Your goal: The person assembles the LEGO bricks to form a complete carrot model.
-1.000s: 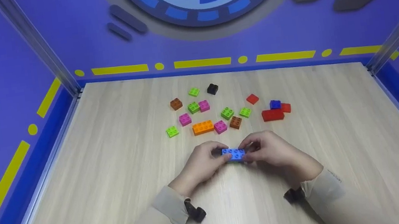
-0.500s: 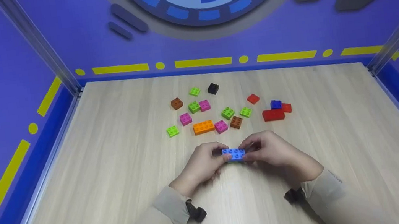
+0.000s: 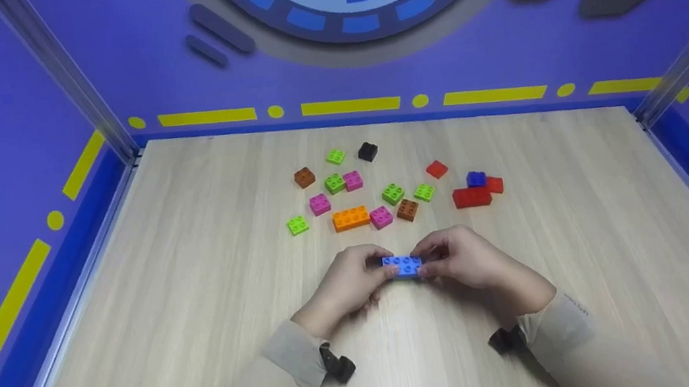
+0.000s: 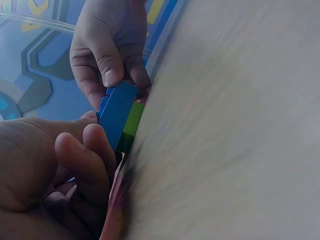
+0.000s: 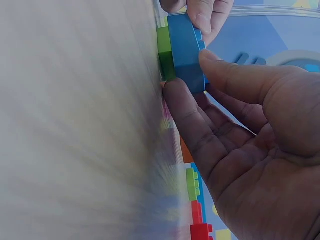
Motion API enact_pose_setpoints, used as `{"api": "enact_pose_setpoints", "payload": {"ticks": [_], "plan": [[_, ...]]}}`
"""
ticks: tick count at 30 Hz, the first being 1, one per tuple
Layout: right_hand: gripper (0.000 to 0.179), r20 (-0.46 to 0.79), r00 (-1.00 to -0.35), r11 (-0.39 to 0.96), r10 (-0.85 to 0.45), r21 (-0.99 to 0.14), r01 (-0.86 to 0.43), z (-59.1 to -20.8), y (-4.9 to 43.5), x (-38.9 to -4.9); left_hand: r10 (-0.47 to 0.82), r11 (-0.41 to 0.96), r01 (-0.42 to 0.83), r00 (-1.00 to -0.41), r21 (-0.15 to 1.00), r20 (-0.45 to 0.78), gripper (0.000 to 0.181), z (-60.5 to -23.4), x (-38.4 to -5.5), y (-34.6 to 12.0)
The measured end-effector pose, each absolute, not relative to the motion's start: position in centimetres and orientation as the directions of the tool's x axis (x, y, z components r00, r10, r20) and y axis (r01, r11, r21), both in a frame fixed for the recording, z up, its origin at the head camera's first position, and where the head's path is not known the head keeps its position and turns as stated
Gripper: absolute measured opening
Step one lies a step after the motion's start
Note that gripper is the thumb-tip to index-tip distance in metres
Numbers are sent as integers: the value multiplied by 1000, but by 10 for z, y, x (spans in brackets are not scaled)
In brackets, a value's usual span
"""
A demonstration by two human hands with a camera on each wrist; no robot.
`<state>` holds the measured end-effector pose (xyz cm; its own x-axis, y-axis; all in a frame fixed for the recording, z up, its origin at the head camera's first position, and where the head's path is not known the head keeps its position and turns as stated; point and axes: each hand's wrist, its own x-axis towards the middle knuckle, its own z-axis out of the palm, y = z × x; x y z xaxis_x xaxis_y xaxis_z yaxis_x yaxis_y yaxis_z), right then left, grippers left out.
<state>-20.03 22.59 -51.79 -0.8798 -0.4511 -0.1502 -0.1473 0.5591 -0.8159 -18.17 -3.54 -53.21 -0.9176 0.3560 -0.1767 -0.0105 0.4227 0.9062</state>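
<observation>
Bench (image 3: 152, 299), walled on three edges, broad margins to either side: left hand (image 3: 348, 279) and right hand (image 3: 469, 257) pinch opposite ends of a blue brick (image 3: 407, 264) atop a green brick (image 4: 132, 120).

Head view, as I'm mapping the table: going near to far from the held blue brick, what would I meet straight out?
Blue brick in left hand and right hand, pink brick beside brown brick, green brick, black brick, back wall.
</observation>
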Motion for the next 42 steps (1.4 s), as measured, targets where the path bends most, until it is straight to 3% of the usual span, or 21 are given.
{"api": "enact_pose_setpoints", "payload": {"ticks": [14,25,31,35,42], "plan": [[34,-165,-866,585,-473,-793,-168,-519,222,-197,347,433,25,-927,901,-141,28,-533,-182,-35],[31,-149,-874,601,-463,-778,-185,-519,216,-197,344,446,4,-924,895,-167,26,-529,-182,-35],[31,-156,-880,617,-449,-766,-179,-516,215,-196,359,466,34,-920,884,-154,39,-524,-187,-39],[31,-153,-889,637,-432,-750,-180,-513,213,-194,289,440,-14,-944,898,-157,52,-517,-200,-50],[32,-152,-889,644,-433,-742,-187,-515,212,-193,92,528,17,-995,849,-38,51,-513,-223,-66]]}}
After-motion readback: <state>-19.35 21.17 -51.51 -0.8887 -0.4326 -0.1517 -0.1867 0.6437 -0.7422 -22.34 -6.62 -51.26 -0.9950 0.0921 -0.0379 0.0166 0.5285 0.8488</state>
